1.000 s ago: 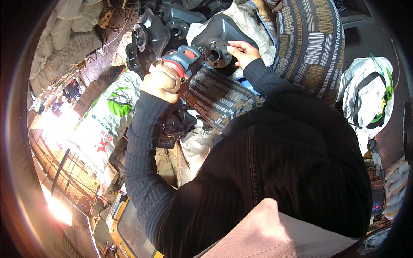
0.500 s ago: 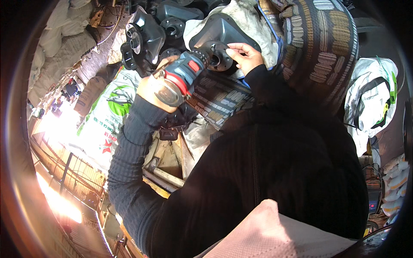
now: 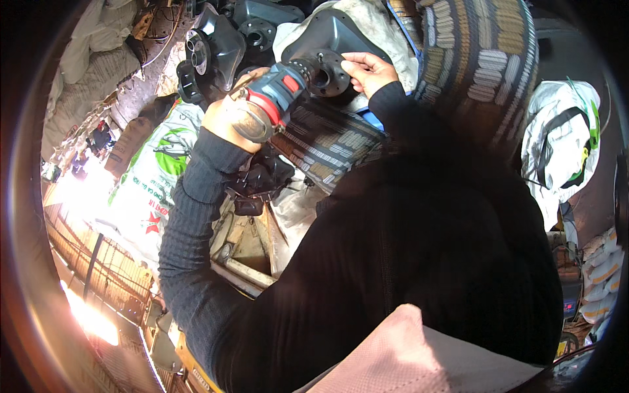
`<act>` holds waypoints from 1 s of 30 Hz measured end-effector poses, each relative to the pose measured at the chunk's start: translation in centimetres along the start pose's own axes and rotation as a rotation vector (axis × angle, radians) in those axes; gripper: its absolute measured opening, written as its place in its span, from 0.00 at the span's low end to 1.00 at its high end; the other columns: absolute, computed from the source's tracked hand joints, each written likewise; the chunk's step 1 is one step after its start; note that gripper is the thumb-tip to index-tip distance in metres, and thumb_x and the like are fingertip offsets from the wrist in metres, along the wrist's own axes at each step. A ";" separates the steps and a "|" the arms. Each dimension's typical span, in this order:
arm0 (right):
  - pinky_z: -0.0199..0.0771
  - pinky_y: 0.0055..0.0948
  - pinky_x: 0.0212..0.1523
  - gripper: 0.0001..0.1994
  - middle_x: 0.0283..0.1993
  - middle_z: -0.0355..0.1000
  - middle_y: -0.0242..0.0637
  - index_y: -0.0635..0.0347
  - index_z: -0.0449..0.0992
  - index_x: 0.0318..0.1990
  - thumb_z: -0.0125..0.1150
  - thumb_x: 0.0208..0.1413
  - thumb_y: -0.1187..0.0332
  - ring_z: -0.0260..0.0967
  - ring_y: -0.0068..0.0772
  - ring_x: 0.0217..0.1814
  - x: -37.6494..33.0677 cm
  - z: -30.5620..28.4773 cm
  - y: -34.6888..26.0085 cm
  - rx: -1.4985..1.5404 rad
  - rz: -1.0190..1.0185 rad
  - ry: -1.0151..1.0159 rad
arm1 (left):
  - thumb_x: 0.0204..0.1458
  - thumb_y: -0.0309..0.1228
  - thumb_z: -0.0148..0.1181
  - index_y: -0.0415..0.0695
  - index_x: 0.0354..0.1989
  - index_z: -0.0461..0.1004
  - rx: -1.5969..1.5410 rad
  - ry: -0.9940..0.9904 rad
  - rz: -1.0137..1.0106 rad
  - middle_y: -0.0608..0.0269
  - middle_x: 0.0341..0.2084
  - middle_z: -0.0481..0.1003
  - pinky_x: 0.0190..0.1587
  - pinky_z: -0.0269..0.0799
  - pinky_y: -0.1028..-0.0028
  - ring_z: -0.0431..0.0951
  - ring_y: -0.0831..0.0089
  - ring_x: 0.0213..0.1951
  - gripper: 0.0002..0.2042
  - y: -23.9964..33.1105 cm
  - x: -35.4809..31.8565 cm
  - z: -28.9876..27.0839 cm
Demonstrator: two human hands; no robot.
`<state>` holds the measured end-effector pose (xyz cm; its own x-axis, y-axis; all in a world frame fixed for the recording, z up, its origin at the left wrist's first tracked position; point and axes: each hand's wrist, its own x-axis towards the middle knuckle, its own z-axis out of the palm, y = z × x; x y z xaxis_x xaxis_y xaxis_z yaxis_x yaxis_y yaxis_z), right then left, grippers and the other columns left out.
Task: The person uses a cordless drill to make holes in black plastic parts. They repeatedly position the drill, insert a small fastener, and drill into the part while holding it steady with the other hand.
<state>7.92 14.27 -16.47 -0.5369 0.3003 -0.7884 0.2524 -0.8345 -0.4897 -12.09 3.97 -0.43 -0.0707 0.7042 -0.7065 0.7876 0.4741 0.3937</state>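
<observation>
My left hand [image 3: 223, 124] is wrapped round a blue, red and black cordless drill [image 3: 274, 93]. The drill's front end points up and right, against or just before the left side of a round black flange [image 3: 335, 80]. This flange, with a large centre hole and small holes round it, belongs to a dark flared part [image 3: 341, 34] lying on white cloth. My right hand [image 3: 375, 75] has thumb and forefinger pinched at the flange's upper right rim. Whether they grip the rim or something small is hidden. The drill's tip cannot be made out.
More black flanged parts [image 3: 223, 49] are heaped at the far left. Patterned fabric [image 3: 485, 65] bulges at the right, with more below the flange. A white and green sack [image 3: 164, 157] lies left of my arm, above a wooden frame [image 3: 246, 242]. A white bag [image 3: 563, 137] hangs far right.
The whole view has shifted slightly, so things appear a little further left and up. The drill stays at the flange in my left hand, and my right fingers remain at its rim.
</observation>
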 end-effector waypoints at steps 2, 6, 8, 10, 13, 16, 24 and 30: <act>0.69 0.16 0.31 0.11 0.38 0.72 0.26 0.55 0.74 0.46 0.54 0.55 0.72 0.65 0.14 0.30 -0.5 -0.9 -0.5 0.062 0.056 0.052 | 0.44 0.31 0.54 0.41 0.54 0.61 0.079 0.062 0.089 0.57 0.47 0.70 0.47 0.69 0.72 0.74 0.67 0.44 0.26 1.0 -0.6 0.4; 0.69 0.32 0.52 0.17 0.51 0.66 0.45 0.69 0.63 0.54 0.43 0.56 0.82 0.65 0.41 0.55 -2.0 -2.6 -1.3 0.557 0.134 -0.303 | 0.53 0.33 0.40 0.39 0.56 0.58 0.124 0.004 0.101 0.55 0.51 0.67 0.54 0.65 0.68 0.69 0.65 0.51 0.21 4.8 -3.9 2.3; 0.69 0.32 0.54 0.17 0.51 0.66 0.47 0.69 0.63 0.54 0.41 0.56 0.83 0.64 0.41 0.56 -2.3 -2.3 -1.4 0.607 0.168 -0.403 | 0.57 0.37 0.33 0.39 0.56 0.57 -0.400 -0.056 -0.042 0.54 0.53 0.65 0.56 0.63 0.66 0.67 0.62 0.53 0.21 6.5 -5.1 3.3; 0.66 0.34 0.57 0.18 0.52 0.64 0.50 0.69 0.61 0.55 0.39 0.56 0.84 0.62 0.44 0.58 -2.5 -1.7 -1.3 0.675 0.195 -0.441 | 0.55 0.36 0.35 0.40 0.55 0.58 -0.599 0.012 -0.073 0.55 0.51 0.66 0.56 0.63 0.66 0.68 0.62 0.52 0.21 7.5 -5.6 3.9; 0.65 0.35 0.59 0.18 0.53 0.63 0.51 0.71 0.59 0.55 0.39 0.56 0.83 0.62 0.46 0.58 -2.7 -1.1 -1.3 0.726 0.168 -0.399 | 0.52 0.35 0.40 0.42 0.53 0.60 -0.483 0.118 -0.010 0.56 0.50 0.67 0.54 0.64 0.66 0.69 0.63 0.51 0.20 8.1 -6.2 4.7; 0.64 0.35 0.60 0.18 0.56 0.62 0.51 0.70 0.59 0.56 0.39 0.57 0.83 0.59 0.44 0.61 -3.1 -1.2 -1.4 0.713 0.188 -0.394 | 0.49 0.34 0.44 0.43 0.51 0.62 -0.404 0.186 0.010 0.57 0.48 0.68 0.53 0.65 0.66 0.70 0.63 0.49 0.19 7.8 -6.7 5.2; 0.64 0.38 0.59 0.16 0.52 0.64 0.51 0.72 0.61 0.53 0.39 0.56 0.83 0.63 0.45 0.57 -3.4 -0.9 -1.5 0.730 0.206 -0.363 | 0.41 0.30 0.56 0.47 0.46 0.67 -0.274 0.269 0.041 0.60 0.43 0.70 0.50 0.67 0.66 0.72 0.63 0.46 0.20 7.2 -6.0 5.7; 0.68 0.39 0.55 0.15 0.49 0.66 0.50 0.68 0.61 0.53 0.40 0.57 0.82 0.65 0.44 0.56 -2.7 -1.0 -0.6 0.705 0.247 -0.390 | 0.42 0.35 0.61 0.40 0.55 0.60 -0.422 0.231 -0.037 0.59 0.49 0.69 0.49 0.70 0.76 0.73 0.73 0.48 0.29 8.8 -7.1 5.0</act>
<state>10.04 14.38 -14.43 -0.8048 -0.0021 -0.5936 -0.0927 -0.9873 0.1291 -1.59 0.52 5.17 -0.2662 0.7592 -0.5940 0.4684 0.6404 0.6087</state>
